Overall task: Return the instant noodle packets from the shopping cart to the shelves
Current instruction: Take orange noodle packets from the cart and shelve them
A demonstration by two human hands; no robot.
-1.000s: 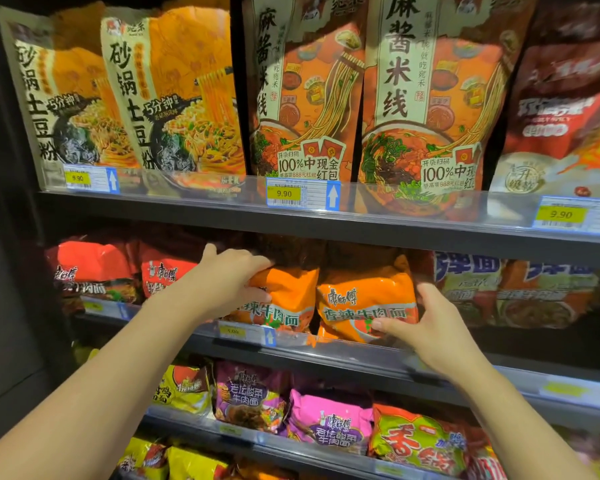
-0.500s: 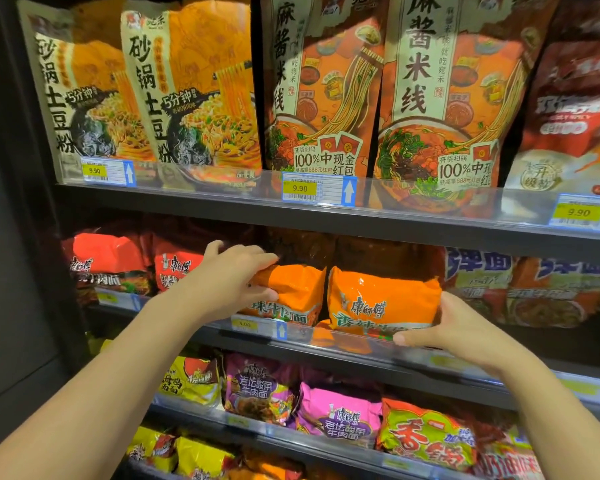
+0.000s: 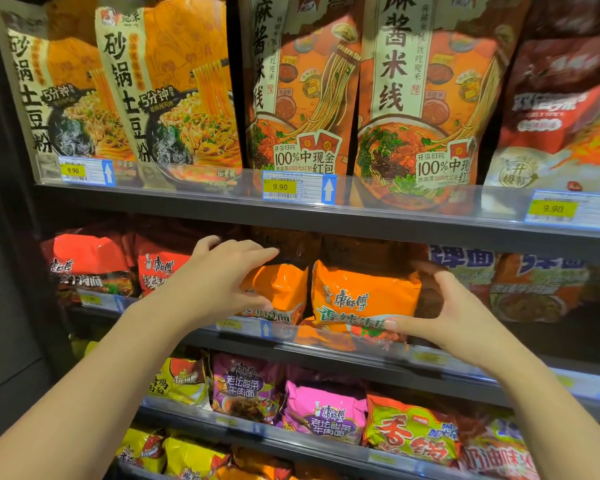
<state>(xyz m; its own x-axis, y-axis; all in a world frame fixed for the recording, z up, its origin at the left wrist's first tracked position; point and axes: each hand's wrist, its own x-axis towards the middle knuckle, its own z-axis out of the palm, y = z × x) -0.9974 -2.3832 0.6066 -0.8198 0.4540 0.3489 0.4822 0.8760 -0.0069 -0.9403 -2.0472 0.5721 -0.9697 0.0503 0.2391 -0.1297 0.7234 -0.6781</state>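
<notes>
Orange noodle packet (image 3: 364,299) on middle shelf (image 3: 326,344), between both hands, printed face outward, long axis sideways, slightly tilted with bottom edge down behind clear plastic rail (image 3: 378,341). Right hand (image 3: 440,317) grasping packet's right end, thumb under lower front edge, fingers curled over upper right corner. Left hand (image 3: 222,285) wrapped over neighbouring orange packet (image 3: 278,292), fingers across its top, thumb low on its front; this second packet touching the held one on its left side. Left of left hand, two red packets (image 3: 90,261) in same row; right of right hand, blue-lettered packets (image 3: 520,285). Above hands, tall glossy pouches (image 3: 174,88) with yellow price tags (image 3: 280,186) on rail. Below hands, purple packet (image 3: 246,386), pink packet (image 3: 326,410) and green packet (image 3: 413,431), crinkly, shiny film, pillow-shaped.
</notes>
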